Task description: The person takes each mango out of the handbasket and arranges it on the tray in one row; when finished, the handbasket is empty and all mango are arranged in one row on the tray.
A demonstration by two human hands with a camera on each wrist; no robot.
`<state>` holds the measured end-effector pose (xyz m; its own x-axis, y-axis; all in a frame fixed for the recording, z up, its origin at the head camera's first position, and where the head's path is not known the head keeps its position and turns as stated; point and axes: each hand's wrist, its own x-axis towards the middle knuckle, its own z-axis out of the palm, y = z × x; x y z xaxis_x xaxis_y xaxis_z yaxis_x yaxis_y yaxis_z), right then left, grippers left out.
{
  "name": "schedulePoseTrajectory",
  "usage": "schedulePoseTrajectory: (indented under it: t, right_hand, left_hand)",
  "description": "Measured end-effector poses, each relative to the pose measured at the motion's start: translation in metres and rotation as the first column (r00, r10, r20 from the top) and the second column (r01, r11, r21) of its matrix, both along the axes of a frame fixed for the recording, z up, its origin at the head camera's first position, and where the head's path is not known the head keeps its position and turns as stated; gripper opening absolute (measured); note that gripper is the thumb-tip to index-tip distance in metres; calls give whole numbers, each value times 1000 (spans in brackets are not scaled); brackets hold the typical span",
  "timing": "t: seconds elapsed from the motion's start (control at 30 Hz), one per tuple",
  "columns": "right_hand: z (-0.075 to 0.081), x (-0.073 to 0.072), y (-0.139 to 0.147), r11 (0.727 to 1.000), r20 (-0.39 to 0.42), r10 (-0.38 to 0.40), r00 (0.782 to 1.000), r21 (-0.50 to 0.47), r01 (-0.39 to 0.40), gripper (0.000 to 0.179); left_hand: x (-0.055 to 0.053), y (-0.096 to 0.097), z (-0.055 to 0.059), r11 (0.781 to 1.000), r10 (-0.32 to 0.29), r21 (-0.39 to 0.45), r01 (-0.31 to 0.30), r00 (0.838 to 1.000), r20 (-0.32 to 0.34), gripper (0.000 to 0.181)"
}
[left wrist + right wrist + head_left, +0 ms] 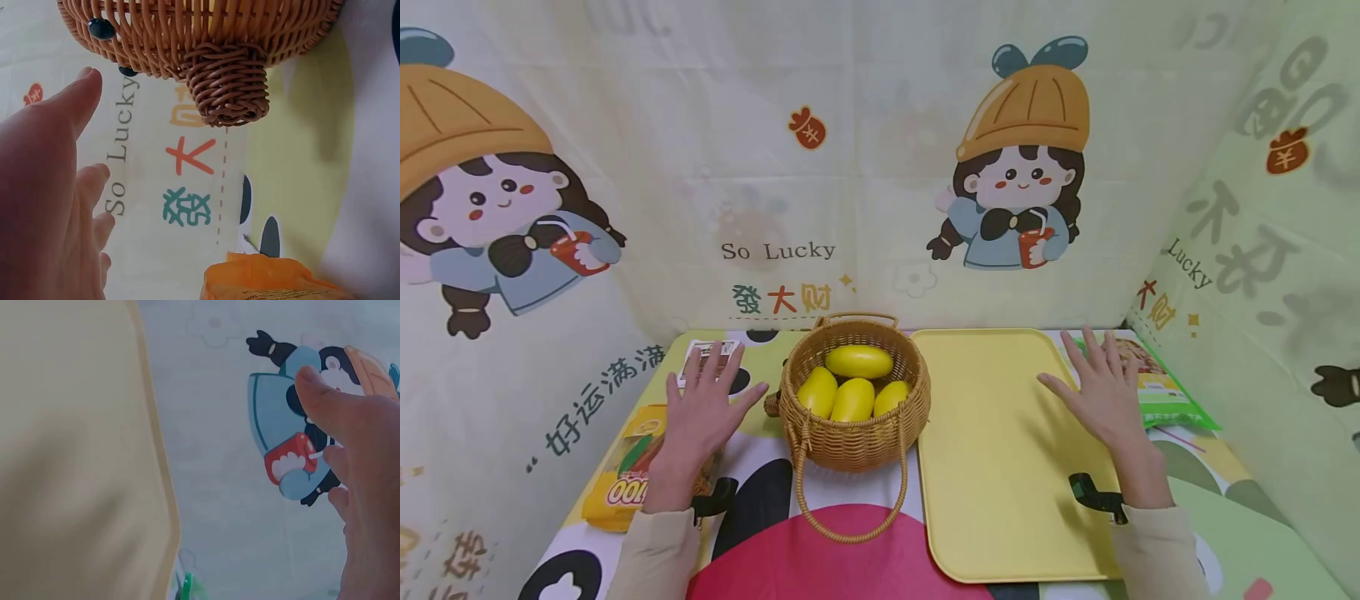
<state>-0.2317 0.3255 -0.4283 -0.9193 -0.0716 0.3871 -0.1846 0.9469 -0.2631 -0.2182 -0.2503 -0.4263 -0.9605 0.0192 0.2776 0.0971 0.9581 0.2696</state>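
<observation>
A round wicker basket (850,446) stands mid-table with several yellow mangoes (859,362) inside, one handle folded down in front and another at the back. Its woven snout (228,87) and dark bead eyes show in the left wrist view. My left hand (703,417) hovers left of the basket with fingers spread, holding nothing, over an orange-yellow food packet (617,508). To the right, my right hand (1105,404) is raised with fingers spread, also holding nothing, above the right side of a yellow tray (1000,467). Its shadow falls on the tray.
A green-edged food packet (1180,417) lies at the back right, past the tray. At the back left is a small packet with a white and brown label (688,367). Printed cloth walls (880,192) enclose the table at the back and both sides.
</observation>
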Motion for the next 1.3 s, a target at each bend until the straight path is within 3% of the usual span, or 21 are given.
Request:
schedulePoseTrajectory:
  t: [0.63, 1.0, 1.3]
  right_hand:
    - [21, 5, -37, 996, -37, 88, 995, -20, -89, 82]
    - [26, -1, -53, 987, -80, 150, 985, -46, -154, 79]
    - [29, -4, -81, 974, -121, 211, 970, -53, -218, 78]
  left_hand:
    - [5, 10, 5, 994, -38, 102, 35, 999, 24, 83]
    - [3, 23, 9, 980, -104, 176, 92, 993, 61, 78]
    - [-1, 39, 5, 965, -174, 206, 163, 984, 39, 73]
